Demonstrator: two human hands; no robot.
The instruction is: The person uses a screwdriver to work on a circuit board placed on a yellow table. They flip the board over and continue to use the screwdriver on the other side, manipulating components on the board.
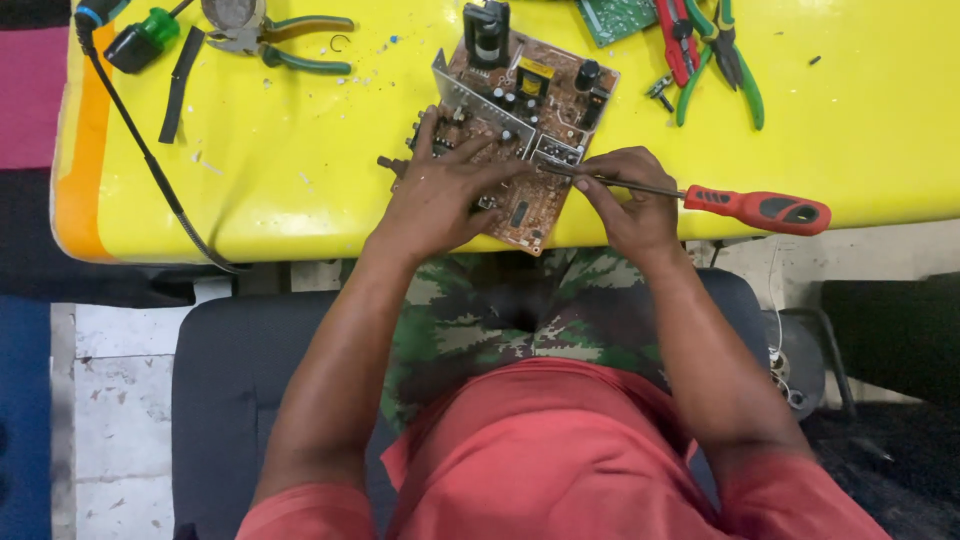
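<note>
A brown circuit board point(545, 85) with black components and a metal heat sink lies on the yellow table point(300, 170) near its front edge. My left hand point(440, 190) presses flat on the board's near left part, fingers spread. My right hand point(625, 200) grips the metal shaft of a screwdriver with a red and black handle point(765, 208). The handle sticks out to the right. Its tip rests on the board's right side, near the heat sink.
Green-handled pliers point(290, 45) and a black cable point(150, 160) lie at the table's left. Red and green-handled cutters point(715, 50) and a green board point(620, 15) lie at the back right. I sit on a dark chair point(220, 380).
</note>
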